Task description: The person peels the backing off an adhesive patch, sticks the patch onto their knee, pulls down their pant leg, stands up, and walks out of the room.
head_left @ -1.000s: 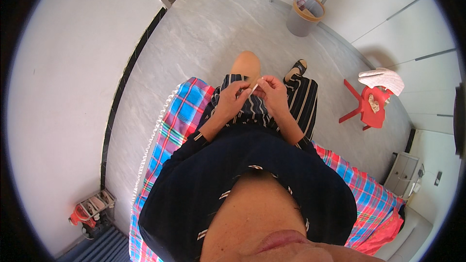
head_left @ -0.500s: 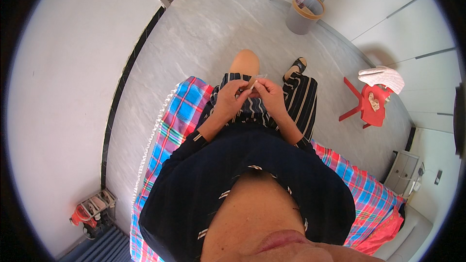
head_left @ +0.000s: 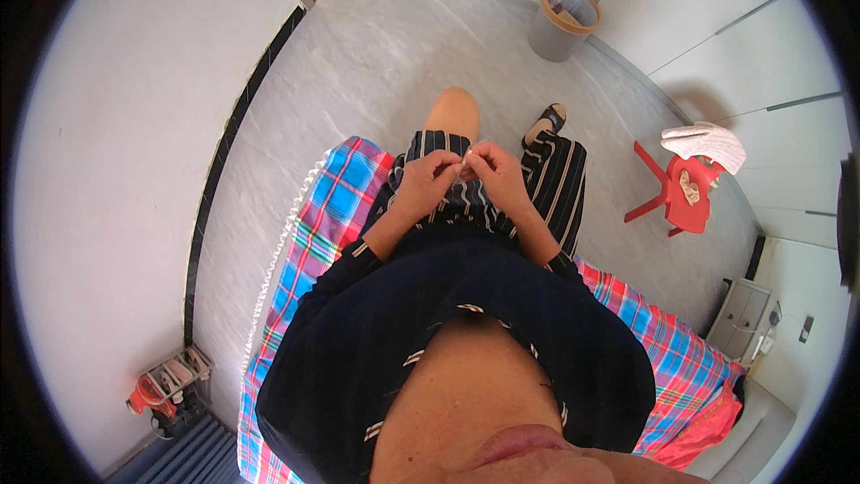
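Both my hands meet over my lap, fingertips almost touching. My left hand (head_left: 425, 185) is closed in a pinch at a small pale strip with thin translucent film (head_left: 467, 155). From the other side, my right hand (head_left: 500, 181) pinches the same little piece. Fingers cover most of it, so its exact kind cannot be made out. Just beyond the hands is a bare knee (head_left: 454, 111), with the dark striped trousers (head_left: 563, 184) drawn up above it on that leg. The other leg stays covered, its foot in a black sandal (head_left: 551, 116).
I sit on a plaid cloth (head_left: 327, 206). A grey bin with a tan rim (head_left: 557, 36) stands ahead by the white cabinets. At right is a red chair (head_left: 685, 202) with a pale cloth (head_left: 708, 143) on it. A small rack (head_left: 175, 376) stands at lower left.
The hands have drawn slightly closer together. A brownish piece that showed between the fingertips is now mostly hidden, and a pale bit shows there instead.
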{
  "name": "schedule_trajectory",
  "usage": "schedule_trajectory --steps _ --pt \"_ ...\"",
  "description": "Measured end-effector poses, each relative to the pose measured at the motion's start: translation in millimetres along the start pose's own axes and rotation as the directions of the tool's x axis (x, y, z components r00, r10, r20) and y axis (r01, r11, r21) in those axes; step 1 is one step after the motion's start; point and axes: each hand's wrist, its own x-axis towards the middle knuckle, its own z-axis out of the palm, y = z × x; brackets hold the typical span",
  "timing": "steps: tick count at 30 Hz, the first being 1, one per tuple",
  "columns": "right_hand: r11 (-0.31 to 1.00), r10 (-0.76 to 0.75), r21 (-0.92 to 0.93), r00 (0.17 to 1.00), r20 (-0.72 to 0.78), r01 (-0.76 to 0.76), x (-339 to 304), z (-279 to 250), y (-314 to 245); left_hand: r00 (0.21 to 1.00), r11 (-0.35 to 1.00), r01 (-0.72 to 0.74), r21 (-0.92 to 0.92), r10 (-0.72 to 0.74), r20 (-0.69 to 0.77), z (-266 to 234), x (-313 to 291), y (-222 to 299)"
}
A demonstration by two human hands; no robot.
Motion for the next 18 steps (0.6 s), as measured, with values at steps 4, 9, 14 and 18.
schedule_trajectory --steps 4,9,14,18 --pt "0.999 0.001 -0.048 0.999 0.034 0.001 -0.2 -3.6 3.1 0.997 0.998 0.055 -0.033 -0.053 0.060 -0.9 2.2 -5.9" --pt "0.985 -0.008 -0.172 0.994 0.105 0.026 0.2 -6.7 -0.2 0.993 0.993 0.074 -0.094 -0.064 0.104 -3.2 3.4 -5.8" --pt "0.969 0.005 -0.247 0.989 0.146 0.032 -0.2 -11.0 2.7 0.984 0.994 0.098 -0.057 -0.088 0.158 -5.1 3.3 -0.8" --pt "0.970 0.010 -0.240 0.982 0.187 0.035 -1.5 -10.8 1.1 0.975 0.989 0.114 -0.093 -0.094 0.203 -4.6 4.0 -10.8"
